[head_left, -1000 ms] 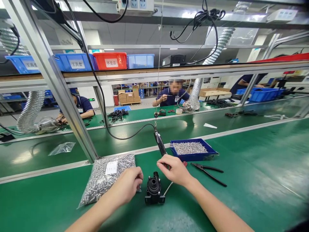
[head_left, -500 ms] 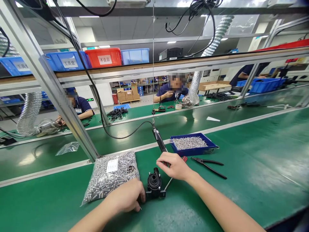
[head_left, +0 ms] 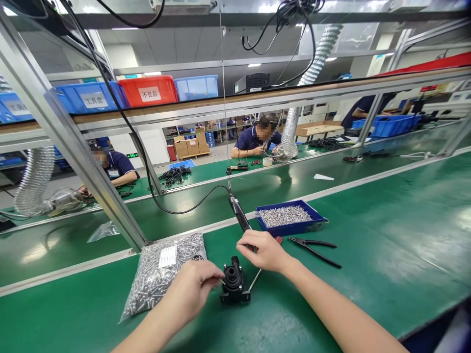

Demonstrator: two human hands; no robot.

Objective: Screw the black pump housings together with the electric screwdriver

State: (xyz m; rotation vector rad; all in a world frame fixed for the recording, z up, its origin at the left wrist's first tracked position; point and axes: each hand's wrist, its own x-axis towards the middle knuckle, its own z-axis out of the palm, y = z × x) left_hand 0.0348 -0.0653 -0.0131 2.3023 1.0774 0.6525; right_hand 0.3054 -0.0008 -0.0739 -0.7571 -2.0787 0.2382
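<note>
A small black pump housing [head_left: 233,285] stands on the green mat in front of me. My left hand [head_left: 195,289] pinches a small screw at the housing's left side, fingertips touching it. My right hand [head_left: 265,251] grips the lower body of a black electric screwdriver [head_left: 239,214] that hangs on a cord from above, its thin bit slanting down to the housing's right side. A clear bag of silver screws [head_left: 162,272] lies just left of my left hand.
A blue tray of screws [head_left: 287,218] and black pliers [head_left: 314,246] sit to the right of my right hand. A slanted aluminium post [head_left: 79,157] rises at left. Other people work at the benches beyond, beside flexible ducts [head_left: 35,181].
My left hand rose from the mat beside the housing and brought a small screw up to its left side. My right hand with the screwdriver barely shifted.
</note>
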